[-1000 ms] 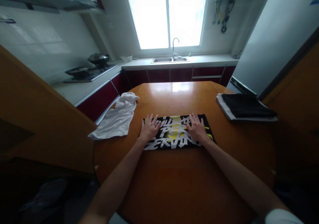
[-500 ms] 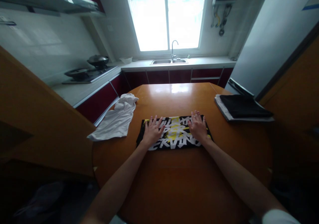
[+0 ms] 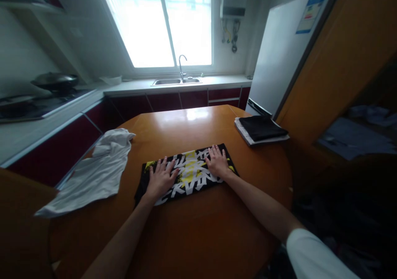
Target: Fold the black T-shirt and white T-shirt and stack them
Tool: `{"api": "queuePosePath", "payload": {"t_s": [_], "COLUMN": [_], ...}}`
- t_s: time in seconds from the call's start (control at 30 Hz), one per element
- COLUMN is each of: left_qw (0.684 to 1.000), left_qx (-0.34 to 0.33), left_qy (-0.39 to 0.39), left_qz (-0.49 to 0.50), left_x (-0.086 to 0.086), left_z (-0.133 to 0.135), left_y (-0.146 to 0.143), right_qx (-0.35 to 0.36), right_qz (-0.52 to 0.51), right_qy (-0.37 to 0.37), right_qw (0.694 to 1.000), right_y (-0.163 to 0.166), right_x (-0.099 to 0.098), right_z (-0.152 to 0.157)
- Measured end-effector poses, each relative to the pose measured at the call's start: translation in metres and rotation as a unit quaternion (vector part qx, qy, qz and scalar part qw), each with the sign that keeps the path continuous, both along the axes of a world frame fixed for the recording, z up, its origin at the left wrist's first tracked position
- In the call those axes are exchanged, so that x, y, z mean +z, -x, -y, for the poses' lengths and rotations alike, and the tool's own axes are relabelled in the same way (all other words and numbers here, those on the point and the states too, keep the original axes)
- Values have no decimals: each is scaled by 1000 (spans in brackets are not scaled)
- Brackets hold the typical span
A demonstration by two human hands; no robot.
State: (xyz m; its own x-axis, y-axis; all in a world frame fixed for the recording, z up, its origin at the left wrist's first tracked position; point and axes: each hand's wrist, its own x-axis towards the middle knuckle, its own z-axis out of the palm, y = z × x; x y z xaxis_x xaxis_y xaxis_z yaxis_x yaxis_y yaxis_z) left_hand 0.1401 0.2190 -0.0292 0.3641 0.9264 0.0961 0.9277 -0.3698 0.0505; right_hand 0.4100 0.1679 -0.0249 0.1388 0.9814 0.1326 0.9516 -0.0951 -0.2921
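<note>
Both hands, left hand and right hand, lie flat with fingers spread, grip released, pressing the folded black printed shirt at mid-table; bare wood surrounds it.

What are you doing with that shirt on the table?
A person presses both palms flat on a folded black shirt with white and yellow lettering, lying on the round wooden table. The left hand rests on its left part, the right hand on its right part. A crumpled white shirt lies loose at the table's left edge, and a folded pile with a black garment on top sits at the far right.
</note>
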Motion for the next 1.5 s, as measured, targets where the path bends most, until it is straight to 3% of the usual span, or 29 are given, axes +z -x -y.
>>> {"api": "queuePosePath", "payload": {"t_s": [0.47,0.67,0.83,0.97,1.1,1.3,1.43,1.5], "left_qw": [1000,1000,999,997,990,980,961,945], "left_qx": [7,7,8,-20,-89,-124,-148,-168], "left_qy": [-1,2,2,-50,-51,-57,-71,-65], "left_qz": [1,8,31,56,96,148,221,273], "left_x": [2,2,12,24,26,15,17,20], "left_z": [1,2,7,19,32,36,35,37], "left_y": [-2,-2,-3,-13,-29,-39,-40,-42], "right_qx": [-2,-62,-158,-140,-124,-136,-102,-72], "right_qz": [-74,-125,-124,-138,-160,-353,-407,-473], "right_qy": [-32,-119,-14,21,52,76,89,66], "right_qw": [997,983,980,980,978,923,903,876], "right_y": [-3,-48,-91,-97,-93,-94,-86,-77], "right_x": [1,15,23,24,24,23,32,38], "right_z": [-2,-4,0,3,4,3,4,6]}}
